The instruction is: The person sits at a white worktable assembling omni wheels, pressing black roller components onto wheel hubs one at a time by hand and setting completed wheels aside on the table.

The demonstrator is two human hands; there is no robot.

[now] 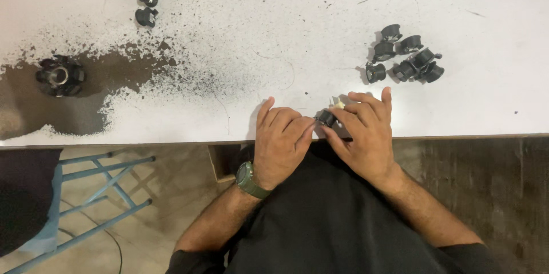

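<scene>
Both hands, left (281, 145) and right (366, 134), pinch a small black plastic fitting (326, 118) at the white bench's (286, 34) near edge; fingers hide most of it, its axis and facing unclear.

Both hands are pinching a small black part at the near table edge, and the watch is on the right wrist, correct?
Not quite: in the head view the green watch is on the left wrist, not the right. The rest holds: the left hand and right hand pinch a small black part together at the near edge of the white table.
</scene>
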